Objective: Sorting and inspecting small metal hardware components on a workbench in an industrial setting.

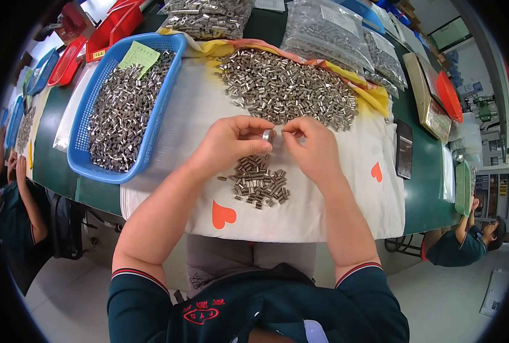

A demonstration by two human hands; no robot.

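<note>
My left hand (231,146) is curled nearly closed, thumb and forefinger pinching one small silver metal sleeve (267,135) at its end. My right hand (313,150) is likewise curled, its thumb and forefinger tips pressed together at 3 o'clock from that sleeve, just beside it; whether they grip a second piece I cannot tell. Both hands hover over the white cloth with orange heart shapes (200,108) that covers the green table (51,166).

Count of items:
- One small pile of short silver metal sleeves (258,183) lies on the cloth at 6 o'clock from my fingers, directly below my hands. The pieces are too many and too small to count.
- One large heap of the same sleeves (286,88) lies at 12 o'clock, touching the far edge of my knuckles.
- One blue perforated plastic basket (160,111) sits at 10 o'clock, filled with more sleeves and carrying one pale green paper slip (138,56).
- Several clear plastic bags of metal parts (328,31) lie at 1 o'clock, beyond the heap.
- Two orange hearts are visible on the cloth.
- One dark flat rectangular device (403,148) lies at 3 o'clock.

Other people sit at 9 o'clock and 4 o'clock.
</note>
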